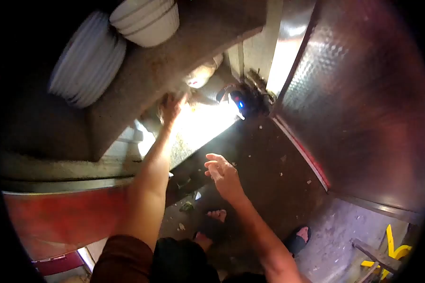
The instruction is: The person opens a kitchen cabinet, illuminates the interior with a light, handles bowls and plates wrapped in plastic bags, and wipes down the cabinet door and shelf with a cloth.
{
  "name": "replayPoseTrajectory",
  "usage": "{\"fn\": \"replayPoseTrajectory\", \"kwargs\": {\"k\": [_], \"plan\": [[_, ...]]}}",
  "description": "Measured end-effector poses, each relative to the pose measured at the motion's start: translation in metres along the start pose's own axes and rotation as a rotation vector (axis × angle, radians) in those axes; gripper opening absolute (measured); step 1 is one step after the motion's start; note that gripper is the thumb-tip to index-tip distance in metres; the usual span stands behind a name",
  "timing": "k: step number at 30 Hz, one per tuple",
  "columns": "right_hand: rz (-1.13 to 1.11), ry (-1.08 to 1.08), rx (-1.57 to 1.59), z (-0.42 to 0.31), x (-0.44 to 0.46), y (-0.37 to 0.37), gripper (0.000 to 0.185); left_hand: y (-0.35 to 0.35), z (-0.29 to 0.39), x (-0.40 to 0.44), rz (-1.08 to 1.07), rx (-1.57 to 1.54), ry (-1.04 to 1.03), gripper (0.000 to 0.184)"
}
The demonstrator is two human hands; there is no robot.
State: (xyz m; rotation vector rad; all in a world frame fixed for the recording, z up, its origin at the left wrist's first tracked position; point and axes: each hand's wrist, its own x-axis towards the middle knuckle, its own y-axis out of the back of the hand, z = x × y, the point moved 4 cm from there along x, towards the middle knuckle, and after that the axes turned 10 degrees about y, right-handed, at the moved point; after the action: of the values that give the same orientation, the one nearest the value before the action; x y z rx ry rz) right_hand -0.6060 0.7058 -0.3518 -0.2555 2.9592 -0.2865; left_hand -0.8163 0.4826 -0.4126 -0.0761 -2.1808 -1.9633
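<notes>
My left hand (pixel 171 107) reaches in below a brown shelf (pixel 141 70), over a low surface (pixel 184 146) lit so brightly that its detail is washed out. Glare and shadow hide its fingers, so whether they hold anything cannot be made out. Just beyond it lies a pale, rounded bundle (pixel 203 75), perhaps a bag. Lower and to the right, my right hand (pixel 225 178) hangs in the air above the dark floor, fingers loosely bent and apart, holding nothing. A dark device (pixel 250 100) with a blue light and a bright glow sits at the far end of the lit surface.
White plates (pixel 89 61) and white bowls (pixel 144 21) stand stacked on the shelf. A large shiny metal panel (pixel 359 104) rises on the right. Scraps (pixel 187 206) litter the floor near my sandalled feet (pixel 300 238). Something yellow (pixel 389 250) is at lower right.
</notes>
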Motion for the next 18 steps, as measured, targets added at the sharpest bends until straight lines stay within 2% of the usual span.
{"fn": "replayPoseTrajectory", "kwargs": {"k": [1,3,4,6,7,8,9,11,12,14,15,16,18], "plan": [[0.016,-0.018,0.036,0.007,-0.004,0.002,0.026,0.009,-0.007,0.0,0.105,-0.161,0.007,0.041],[0.046,-0.04,0.112,0.017,-0.009,0.004,0.024,0.007,-0.03,0.005,0.212,-0.121,0.246,0.036],[0.047,-0.052,0.094,0.019,-0.008,0.005,0.021,0.001,-0.031,0.003,0.125,-0.037,0.148,0.035],[0.041,0.118,-0.075,0.014,0.008,0.001,0.021,0.007,-0.035,-0.009,-0.054,0.141,-0.036,0.033],[0.041,0.206,-0.157,0.01,0.02,-0.002,0.021,-0.04,-0.058,-0.012,-0.114,-0.072,0.225,0.027],[0.025,0.334,-0.316,0.006,0.035,-0.009,0.025,-0.03,-0.049,-0.032,-0.054,-0.342,0.271,0.027],[0.032,0.365,-0.439,0.004,0.045,-0.016,0.025,-0.013,-0.027,-0.061,0.009,-0.617,0.31,0.026],[0.052,0.429,-0.701,-0.002,0.064,-0.026,0.027,0.045,0.02,-0.098,0.054,-0.364,0.1,0.031],[-0.054,0.348,-0.755,-0.006,0.069,-0.027,0.031,0.048,0.022,-0.098,0.001,-0.507,0.094,0.036],[-0.224,0.387,-0.938,0.003,0.076,-0.025,0.036,0.027,0.011,-0.078,0.142,-0.381,0.048,0.035],[-0.312,0.405,-1.027,0.007,0.077,-0.023,0.038,0.019,0.005,-0.059,0.129,-0.386,0.071,0.037],[-0.279,0.467,-1.034,0.008,0.075,-0.02,0.04,0.012,-0.002,-0.041,0.116,-0.391,0.094,0.039],[-0.258,0.531,-1.064,0.007,0.078,-0.016,0.04,0.005,-0.018,0.003,-0.127,-0.481,0.143,0.048]]}}
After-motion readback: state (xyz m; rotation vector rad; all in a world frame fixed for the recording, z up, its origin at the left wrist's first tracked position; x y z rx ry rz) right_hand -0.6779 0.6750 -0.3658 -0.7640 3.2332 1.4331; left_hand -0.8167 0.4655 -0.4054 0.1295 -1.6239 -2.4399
